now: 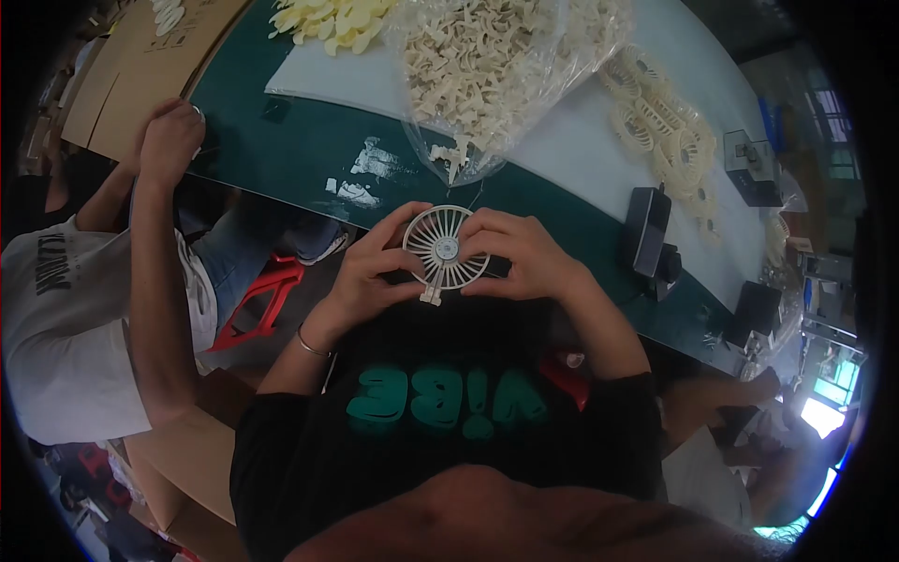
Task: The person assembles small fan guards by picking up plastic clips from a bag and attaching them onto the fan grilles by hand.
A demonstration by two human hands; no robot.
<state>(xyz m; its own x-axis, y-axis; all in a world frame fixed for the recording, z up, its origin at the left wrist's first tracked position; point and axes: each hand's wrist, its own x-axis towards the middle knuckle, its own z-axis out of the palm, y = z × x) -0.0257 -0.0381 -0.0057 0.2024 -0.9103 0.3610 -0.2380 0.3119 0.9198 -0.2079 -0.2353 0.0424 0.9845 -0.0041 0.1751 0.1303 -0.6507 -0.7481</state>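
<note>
Evidently, in the head view, both hands of the person are gripping one round grille (447, 245). It is being held up just at the near edge of the worktop (248, 122), in front of the person's shirt (309, 450), with the hub facing the camera and the tab pointing down toward the body.

The left hand (370, 267) is pinching the rim on its left side; its fingers are curling along the rim, and its thumb is lying near the tab. The right hand (524, 255) is clasping the opposite side; its fingers are bending over the spokes near the hub, and its thumb is sitting low by the rim.

Beyond the grille, a clear bag (562, 80) full of cream parts (468, 66) is lying toward the far edge of the worktop, its pointed end reaching toward the near edge. Left of the bag, yellow pieces (342, 21) are lying in a heap, also toward the far edge. Right of the bag, more grilles (670, 131) are lying loosely in a pile. A black device (646, 229) is standing near the near edge, on the right part of the worktop. At the left edge, cardboard (140, 70) is adjoining the worktop, and a co-worker's hand (171, 136) is resting at that corner; its grip cannot be told.
</note>
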